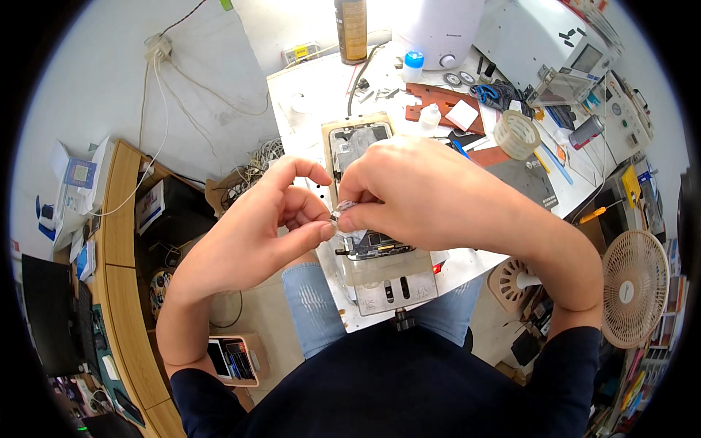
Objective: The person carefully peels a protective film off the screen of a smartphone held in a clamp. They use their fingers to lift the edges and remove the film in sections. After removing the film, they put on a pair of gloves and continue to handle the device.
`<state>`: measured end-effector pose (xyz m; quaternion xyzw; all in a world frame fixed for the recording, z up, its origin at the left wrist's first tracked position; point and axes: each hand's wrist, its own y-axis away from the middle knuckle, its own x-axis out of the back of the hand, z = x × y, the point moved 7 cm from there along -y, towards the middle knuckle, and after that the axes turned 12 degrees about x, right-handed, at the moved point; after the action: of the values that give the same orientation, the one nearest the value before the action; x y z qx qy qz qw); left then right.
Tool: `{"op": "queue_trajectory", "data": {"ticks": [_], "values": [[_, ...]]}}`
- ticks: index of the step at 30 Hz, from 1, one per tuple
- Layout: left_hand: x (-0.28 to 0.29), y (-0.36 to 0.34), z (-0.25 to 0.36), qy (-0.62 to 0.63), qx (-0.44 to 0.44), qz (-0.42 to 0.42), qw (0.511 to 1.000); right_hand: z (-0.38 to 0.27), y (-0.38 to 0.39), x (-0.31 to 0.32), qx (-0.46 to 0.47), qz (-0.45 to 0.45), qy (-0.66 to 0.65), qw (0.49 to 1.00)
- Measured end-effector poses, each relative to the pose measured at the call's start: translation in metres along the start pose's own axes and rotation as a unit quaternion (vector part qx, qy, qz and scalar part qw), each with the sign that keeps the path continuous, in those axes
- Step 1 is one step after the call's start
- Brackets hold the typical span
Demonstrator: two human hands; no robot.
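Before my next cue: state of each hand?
Left hand: partly curled, thumb near the small piece; can't tell whether it grips.
Right hand: closed, pinching the small piece between thumb and forefinger.

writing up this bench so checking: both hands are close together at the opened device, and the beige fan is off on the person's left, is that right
Not quite: the beige fan is off on the person's right, as the head view shows. Both hands are close together at the opened device.
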<state>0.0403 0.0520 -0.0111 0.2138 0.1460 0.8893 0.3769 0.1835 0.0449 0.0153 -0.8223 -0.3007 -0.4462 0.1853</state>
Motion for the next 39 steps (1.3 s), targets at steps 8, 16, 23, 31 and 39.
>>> {"op": "queue_trajectory", "data": {"ticks": [8, 16, 23, 31, 39], "values": [[-0.0010, 0.0007, 0.0017, 0.003, 0.007, -0.005, 1.000, -0.0018, -0.0005, -0.0002, -0.011, -0.022, 0.003, 1.000], [0.0007, 0.0004, 0.0000, -0.001, 0.008, -0.006, 1.000, -0.0020, -0.0018, -0.0011, 0.023, -0.001, 0.007, 1.000], [0.0020, -0.0004, -0.0019, -0.002, -0.004, -0.006, 1.000, -0.0010, -0.0036, -0.0027, 0.008, -0.014, 0.018, 1.000], [0.0039, 0.0001, -0.0034, -0.007, -0.008, -0.009, 1.000, -0.0034, -0.0049, -0.0022, -0.003, -0.021, 0.002, 1.000], [0.0029, -0.0007, -0.0025, 0.001, -0.004, -0.010, 1.000, -0.0015, -0.0043, -0.0026, -0.002, -0.030, -0.006, 1.000]]}}
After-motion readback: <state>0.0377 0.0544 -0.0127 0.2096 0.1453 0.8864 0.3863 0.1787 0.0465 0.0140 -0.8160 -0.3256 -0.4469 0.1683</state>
